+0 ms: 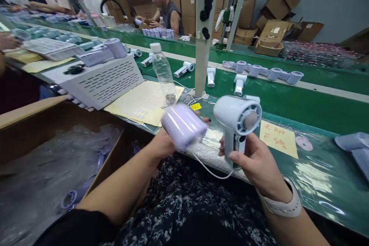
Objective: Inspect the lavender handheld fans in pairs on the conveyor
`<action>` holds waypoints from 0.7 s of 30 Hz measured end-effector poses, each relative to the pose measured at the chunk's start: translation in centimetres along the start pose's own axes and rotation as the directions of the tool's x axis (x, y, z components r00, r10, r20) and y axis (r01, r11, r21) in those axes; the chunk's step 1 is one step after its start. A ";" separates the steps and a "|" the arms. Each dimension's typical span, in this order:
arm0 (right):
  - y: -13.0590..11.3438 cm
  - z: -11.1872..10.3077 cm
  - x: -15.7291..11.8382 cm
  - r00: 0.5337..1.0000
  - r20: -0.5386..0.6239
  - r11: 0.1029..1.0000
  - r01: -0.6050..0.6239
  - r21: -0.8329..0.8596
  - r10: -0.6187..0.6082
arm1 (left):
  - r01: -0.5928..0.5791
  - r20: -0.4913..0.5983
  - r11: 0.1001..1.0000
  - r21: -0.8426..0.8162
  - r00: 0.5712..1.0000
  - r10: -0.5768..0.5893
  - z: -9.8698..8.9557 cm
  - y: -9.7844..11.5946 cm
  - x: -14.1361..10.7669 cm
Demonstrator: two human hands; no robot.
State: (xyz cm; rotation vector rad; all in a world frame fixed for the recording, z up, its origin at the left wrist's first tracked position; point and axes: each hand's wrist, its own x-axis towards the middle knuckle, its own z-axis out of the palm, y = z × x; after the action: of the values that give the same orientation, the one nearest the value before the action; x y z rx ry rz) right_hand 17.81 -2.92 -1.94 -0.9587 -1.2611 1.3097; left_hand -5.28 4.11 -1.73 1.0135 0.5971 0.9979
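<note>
My right hand is wrapped round the handle of a light blue handheld fan, held upright with its round grille facing right. My left hand holds a purple fan, tilted and a little blurred; its head hides most of my fingers. A white cable hangs in a loop below the two fans. Behind the purple fan stands a clear plastic bottle with a white cap.
An open carton with plastic bags and purple fans is at lower left. A vented metal box, a post and a yellow note are on the bench. Fans lie along the green belt. People sit across it.
</note>
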 end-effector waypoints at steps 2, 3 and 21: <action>0.2 -0.7 -0.6 0.991 -0.131 1.000 -0.017 0.023 0.020 | 0.046 -0.047 0.998 -0.034 0.998 -0.047 -1.3 0.3 1.0; 0.3 -1.0 -0.8 0.985 -0.170 0.998 -0.028 0.051 0.036 | 0.073 -0.051 0.996 -0.049 0.996 -0.075 -1.6 0.4 1.4; 0.9 -0.4 -2.6 0.948 -0.178 0.916 -0.188 0.355 0.263 | 0.059 0.124 0.996 -0.063 0.991 -0.051 4.4 -2.3 -0.7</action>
State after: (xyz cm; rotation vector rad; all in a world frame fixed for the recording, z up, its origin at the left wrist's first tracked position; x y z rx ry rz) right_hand 18.49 -5.34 -3.13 -0.9940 -0.7391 1.4923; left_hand -1.17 1.30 -1.95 0.9864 0.4846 0.8944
